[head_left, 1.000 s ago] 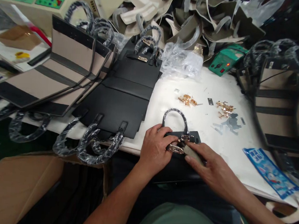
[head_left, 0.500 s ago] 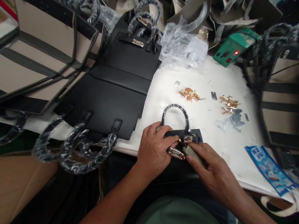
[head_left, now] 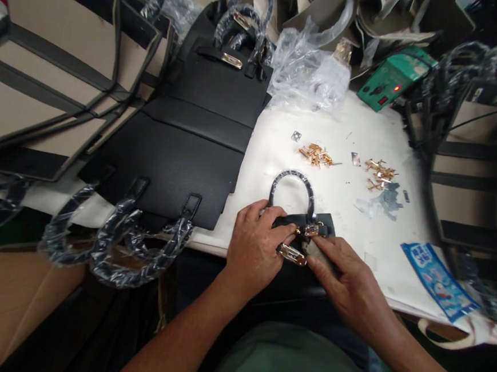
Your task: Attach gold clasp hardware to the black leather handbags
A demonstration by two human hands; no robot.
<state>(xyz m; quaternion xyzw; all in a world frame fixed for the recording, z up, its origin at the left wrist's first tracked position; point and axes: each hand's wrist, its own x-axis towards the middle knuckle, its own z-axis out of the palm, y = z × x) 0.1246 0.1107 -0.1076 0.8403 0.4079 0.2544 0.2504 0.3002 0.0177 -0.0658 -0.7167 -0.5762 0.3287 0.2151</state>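
Note:
A black leather bag panel [head_left: 319,221] with a plastic-wrapped handle [head_left: 292,181] lies at the near edge of the white table [head_left: 348,125]. My left hand [head_left: 256,247] is closed on its strap, fingers pinching beside a gold metal clasp [head_left: 291,253]. My right hand [head_left: 347,277] presses fingers on the same strap from the right, closed around a small tool or strap end that I cannot make out. A second gold fitting [head_left: 311,230] sits just above the clasp.
A stack of black bag panels [head_left: 192,141] with wrapped handles lies left; beige and black panels [head_left: 54,79] further left. Gold fittings [head_left: 315,155] and more gold fittings [head_left: 378,174] are scattered beyond. A green device [head_left: 395,77], clear plastic bag [head_left: 309,70], blue packet [head_left: 436,281], cardboard box [head_left: 7,299].
The view has dipped and shifted a little, so things sit higher in frame. Both hands stay on the strap and clasp with barely any movement.

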